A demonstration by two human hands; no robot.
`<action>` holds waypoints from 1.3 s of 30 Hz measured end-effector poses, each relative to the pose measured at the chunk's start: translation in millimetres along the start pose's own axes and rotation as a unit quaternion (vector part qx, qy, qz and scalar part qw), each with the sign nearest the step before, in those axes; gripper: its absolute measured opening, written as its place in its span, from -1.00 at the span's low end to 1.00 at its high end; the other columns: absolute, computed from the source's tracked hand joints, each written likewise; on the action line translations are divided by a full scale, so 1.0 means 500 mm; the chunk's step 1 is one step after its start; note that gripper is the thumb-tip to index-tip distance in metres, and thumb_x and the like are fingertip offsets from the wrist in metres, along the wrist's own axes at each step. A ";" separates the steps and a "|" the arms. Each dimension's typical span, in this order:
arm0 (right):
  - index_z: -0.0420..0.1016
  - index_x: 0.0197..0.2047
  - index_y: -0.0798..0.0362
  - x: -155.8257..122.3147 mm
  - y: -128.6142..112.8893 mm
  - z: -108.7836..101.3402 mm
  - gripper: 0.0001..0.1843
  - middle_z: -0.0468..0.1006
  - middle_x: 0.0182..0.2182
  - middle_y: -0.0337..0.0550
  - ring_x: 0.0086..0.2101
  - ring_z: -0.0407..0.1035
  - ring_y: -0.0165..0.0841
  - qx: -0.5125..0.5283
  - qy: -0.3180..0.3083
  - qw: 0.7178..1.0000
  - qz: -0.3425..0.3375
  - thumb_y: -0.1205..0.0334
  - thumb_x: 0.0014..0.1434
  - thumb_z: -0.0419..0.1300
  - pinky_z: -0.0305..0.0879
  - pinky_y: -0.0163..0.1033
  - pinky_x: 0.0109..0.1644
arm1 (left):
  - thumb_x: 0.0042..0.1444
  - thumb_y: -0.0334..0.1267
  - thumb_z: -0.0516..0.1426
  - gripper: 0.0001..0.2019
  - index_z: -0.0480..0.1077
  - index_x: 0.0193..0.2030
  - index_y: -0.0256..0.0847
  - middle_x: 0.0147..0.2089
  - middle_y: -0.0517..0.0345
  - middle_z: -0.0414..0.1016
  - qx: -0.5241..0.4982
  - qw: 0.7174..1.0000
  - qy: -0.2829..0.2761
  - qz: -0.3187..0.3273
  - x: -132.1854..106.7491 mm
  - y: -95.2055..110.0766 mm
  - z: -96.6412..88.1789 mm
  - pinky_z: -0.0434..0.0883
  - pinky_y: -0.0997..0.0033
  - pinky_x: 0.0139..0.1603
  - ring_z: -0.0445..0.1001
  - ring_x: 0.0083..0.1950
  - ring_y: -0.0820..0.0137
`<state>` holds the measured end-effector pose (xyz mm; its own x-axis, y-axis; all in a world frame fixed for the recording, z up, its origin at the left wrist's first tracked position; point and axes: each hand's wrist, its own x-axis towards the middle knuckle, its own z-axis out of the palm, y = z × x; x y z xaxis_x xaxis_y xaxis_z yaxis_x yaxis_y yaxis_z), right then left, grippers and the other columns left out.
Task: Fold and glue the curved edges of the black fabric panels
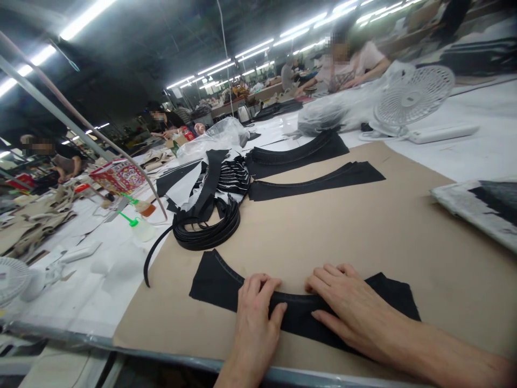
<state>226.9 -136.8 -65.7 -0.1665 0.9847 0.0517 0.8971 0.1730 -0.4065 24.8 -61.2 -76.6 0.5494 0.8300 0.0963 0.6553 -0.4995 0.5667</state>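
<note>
A curved black fabric piece lies flat at the near side of the brown board, with a strip or seam along its concave far edge. My left hand rests across its middle, fingers over the far edge and thumb apart on the cloth. To the right, my right hand lies on the same piece, fingers reaching past the edge and thumb spread on the fabric. Beyond them sits a coil of black strip, one end trailing left. Two more black pieces, a narrow one and a wider one, lie farther back.
The brown board covers the white table. Left are glue bottles with green nozzles and a small fan. Another white fan stands back right, near a padded slab. Striped scraps lie behind the coil. Several people work beyond.
</note>
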 end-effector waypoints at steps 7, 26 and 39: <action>0.37 -0.30 0.01 0.020 -0.005 -0.006 -0.81 0.41 -0.26 -0.22 -0.19 0.27 -0.21 0.048 -0.031 0.998 0.022 0.45 0.04 0.23 0.09 -0.05 -0.09 | 0.01 -0.47 0.20 -0.79 0.43 -0.23 -0.09 -0.10 0.22 0.44 0.031 0.993 -0.110 -0.025 0.036 0.035 -0.041 0.17 0.14 0.10 0.34 0.06 0.28; 0.37 0.12 0.08 -0.015 0.000 0.089 -0.55 0.51 -0.05 -0.11 -0.04 0.31 -0.15 -0.176 0.128 0.961 -0.172 0.53 0.18 0.05 0.04 0.17 0.17 | 0.23 -0.47 0.05 -0.63 0.38 0.14 -0.10 0.00 0.18 0.55 0.121 0.972 0.061 0.193 -0.046 -0.004 0.018 -0.02 0.10 0.23 0.44 0.07 0.33; 0.40 -0.03 0.01 0.008 -0.035 0.036 -0.64 0.48 -0.25 -0.19 -0.24 0.34 -0.22 -0.083 0.102 0.990 -0.054 0.25 0.10 0.32 0.14 -0.03 -0.10 | 0.05 -0.55 0.15 -0.58 0.41 0.01 -0.04 -0.05 0.16 0.49 0.055 0.998 -0.007 0.037 -0.012 0.001 -0.017 0.12 0.00 0.18 0.41 0.06 0.25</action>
<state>203.2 -136.3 -74.9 -0.1945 0.9408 0.2776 0.9359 0.2627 -0.2346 17.3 -64.1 -69.9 0.6050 0.7866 0.1234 0.6654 -0.5846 0.4643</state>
